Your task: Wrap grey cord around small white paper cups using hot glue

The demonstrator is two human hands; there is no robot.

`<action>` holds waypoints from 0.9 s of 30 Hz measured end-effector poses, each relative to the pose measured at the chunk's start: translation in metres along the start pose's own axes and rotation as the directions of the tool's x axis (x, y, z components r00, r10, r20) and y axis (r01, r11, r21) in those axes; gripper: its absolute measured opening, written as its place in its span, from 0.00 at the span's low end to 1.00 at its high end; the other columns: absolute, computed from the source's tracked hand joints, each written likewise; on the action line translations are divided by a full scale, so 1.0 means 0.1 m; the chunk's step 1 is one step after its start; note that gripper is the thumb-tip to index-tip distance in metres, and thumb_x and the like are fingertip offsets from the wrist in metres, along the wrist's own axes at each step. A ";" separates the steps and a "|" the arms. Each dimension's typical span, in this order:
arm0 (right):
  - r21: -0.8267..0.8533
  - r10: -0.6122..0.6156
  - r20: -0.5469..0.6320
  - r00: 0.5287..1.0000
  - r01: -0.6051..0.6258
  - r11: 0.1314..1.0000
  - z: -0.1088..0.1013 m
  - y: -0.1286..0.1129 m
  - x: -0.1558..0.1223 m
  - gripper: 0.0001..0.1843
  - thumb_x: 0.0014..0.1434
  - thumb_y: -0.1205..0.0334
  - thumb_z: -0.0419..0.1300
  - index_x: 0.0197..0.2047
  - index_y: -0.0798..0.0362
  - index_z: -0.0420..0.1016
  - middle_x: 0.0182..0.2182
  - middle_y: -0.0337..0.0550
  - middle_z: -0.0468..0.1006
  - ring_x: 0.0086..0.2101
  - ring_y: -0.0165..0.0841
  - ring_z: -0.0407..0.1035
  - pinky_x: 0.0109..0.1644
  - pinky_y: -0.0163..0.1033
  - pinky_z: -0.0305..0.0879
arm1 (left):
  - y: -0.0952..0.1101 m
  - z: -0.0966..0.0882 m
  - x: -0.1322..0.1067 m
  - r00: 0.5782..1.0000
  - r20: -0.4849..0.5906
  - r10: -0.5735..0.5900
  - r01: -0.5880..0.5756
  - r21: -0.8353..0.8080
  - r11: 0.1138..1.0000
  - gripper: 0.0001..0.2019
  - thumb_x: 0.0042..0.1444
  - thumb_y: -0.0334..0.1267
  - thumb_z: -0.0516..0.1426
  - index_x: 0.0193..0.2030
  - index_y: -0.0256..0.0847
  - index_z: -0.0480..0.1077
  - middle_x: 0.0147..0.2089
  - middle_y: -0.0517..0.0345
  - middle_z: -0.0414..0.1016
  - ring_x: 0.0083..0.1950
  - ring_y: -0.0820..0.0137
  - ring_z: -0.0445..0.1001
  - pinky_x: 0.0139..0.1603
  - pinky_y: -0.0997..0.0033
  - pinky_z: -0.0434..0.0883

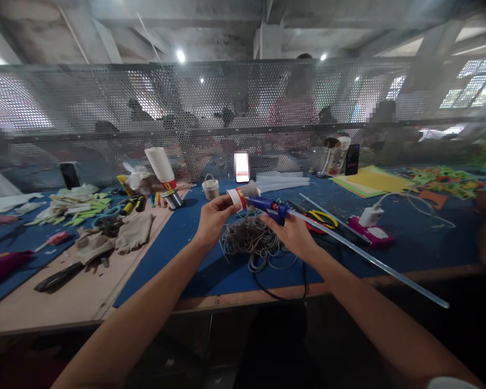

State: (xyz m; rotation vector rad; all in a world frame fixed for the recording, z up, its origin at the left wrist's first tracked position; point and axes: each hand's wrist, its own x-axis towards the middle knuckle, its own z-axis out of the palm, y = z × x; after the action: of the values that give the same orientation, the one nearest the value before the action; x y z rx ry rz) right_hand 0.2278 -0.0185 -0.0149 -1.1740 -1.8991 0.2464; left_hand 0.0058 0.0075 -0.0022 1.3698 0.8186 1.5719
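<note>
My left hand is closed around a paper cup with a red and white band, tipped on its side. Grey cord appears wrapped over the cup's far end. In my right hand is a blue glue gun, its nozzle close to the cup's side; I cannot tell whether it touches. A long clear glue stick juts from the gun's back toward the lower right. Below both hands lies a tangled heap of grey cord on the blue table mat.
A small cord-covered cup with a handle stands behind my left hand, near a stack of paper cups. Yellow-handled pliers and a purple power strip lie to the right. A perforated metal screen closes the back.
</note>
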 end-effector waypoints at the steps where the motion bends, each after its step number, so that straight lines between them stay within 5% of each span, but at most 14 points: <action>1: -0.001 -0.002 -0.005 1.000 0.002 1.000 0.00 0.01 0.00 0.25 0.64 0.39 0.54 0.47 0.51 0.77 0.30 0.45 0.79 0.39 0.44 0.75 0.42 0.43 0.67 | 0.00 0.00 0.00 1.000 0.003 0.007 -0.007 0.007 1.000 0.18 0.47 0.38 0.70 0.45 0.38 0.81 0.45 0.49 0.83 0.43 0.63 0.79 0.49 0.63 0.73; 27: -0.028 -0.056 -0.040 0.998 0.055 0.998 0.03 0.04 0.01 0.24 0.65 0.41 0.54 0.49 0.52 0.76 0.40 0.49 0.81 0.43 0.44 0.75 0.47 0.44 0.67 | -0.02 -0.01 0.00 1.000 -0.002 0.023 -0.023 0.085 0.996 0.19 0.47 0.39 0.70 0.46 0.36 0.80 0.45 0.49 0.82 0.44 0.64 0.78 0.52 0.62 0.72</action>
State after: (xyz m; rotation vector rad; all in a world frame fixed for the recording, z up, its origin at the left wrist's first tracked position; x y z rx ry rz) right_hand 0.2283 -0.0148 -0.0184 -1.1338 -1.9015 0.1659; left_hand 0.0051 0.0086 -0.0040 1.4425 0.8837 1.5726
